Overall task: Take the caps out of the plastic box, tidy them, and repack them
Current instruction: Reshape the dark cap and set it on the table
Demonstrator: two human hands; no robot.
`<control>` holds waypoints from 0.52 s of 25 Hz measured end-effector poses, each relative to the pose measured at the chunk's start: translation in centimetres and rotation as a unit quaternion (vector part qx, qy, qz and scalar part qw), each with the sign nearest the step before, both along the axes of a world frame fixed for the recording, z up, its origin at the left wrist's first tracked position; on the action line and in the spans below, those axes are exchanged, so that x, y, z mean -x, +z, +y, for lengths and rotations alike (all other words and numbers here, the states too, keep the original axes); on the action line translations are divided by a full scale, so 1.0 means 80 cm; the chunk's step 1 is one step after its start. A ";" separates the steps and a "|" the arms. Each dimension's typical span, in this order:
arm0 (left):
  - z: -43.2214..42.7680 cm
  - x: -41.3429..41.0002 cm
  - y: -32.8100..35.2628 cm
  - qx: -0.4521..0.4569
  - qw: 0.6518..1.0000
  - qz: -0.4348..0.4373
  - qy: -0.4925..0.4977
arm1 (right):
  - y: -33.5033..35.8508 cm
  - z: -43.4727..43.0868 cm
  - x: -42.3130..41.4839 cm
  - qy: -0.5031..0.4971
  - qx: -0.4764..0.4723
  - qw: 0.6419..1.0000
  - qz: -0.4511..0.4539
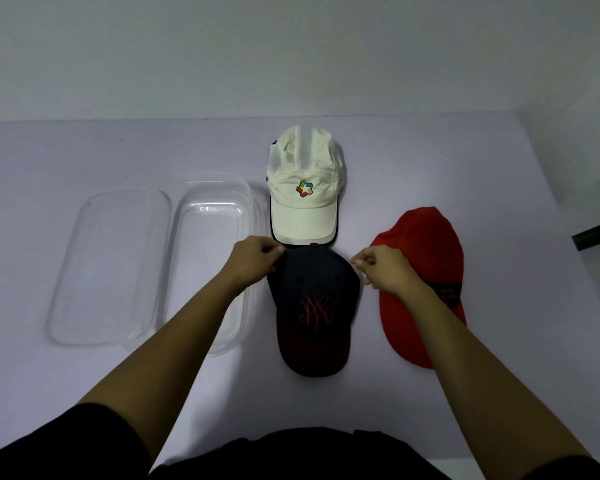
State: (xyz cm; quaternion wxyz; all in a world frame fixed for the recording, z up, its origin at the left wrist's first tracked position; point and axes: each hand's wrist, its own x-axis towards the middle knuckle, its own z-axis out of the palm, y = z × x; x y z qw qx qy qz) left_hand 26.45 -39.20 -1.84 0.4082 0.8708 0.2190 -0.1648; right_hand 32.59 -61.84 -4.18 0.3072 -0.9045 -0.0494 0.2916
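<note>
Plastic box (pixel 210 258): empty, lid (pixel 111 268) beside it | left hand (pixel 253 259) and right hand (pixel 383 268): fingers pinching dark cap (pixel 314 306) | white cap (pixel 303 188), red cap (pixel 426 271): on table (pixel 326 410)

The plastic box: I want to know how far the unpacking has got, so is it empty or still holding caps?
Empty. The plastic box shows only its clear bottom, lid off beside it; three caps lie on the table.

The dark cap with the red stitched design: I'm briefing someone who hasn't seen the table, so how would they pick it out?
On the pale table, find the clear plastic box; just right of it lie three caps. The dark navy cap is the nearest, in front of the cream cap and left of the red cap. It alone bears red embroidery, and both hands pinch its back edge.
</note>
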 end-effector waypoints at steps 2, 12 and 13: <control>0.006 -0.003 0.005 0.002 1.000 0.005 0.009 | 0.003 -0.002 -0.003 -0.014 -0.019 1.000 0.009; -0.009 -0.014 0.016 -0.099 0.992 0.013 -0.083 | 0.021 0.016 -0.003 0.082 0.046 0.993 -0.076; -0.010 -0.011 0.023 -0.112 0.992 -0.016 -0.060 | 0.029 0.007 0.000 0.056 0.015 0.993 -0.105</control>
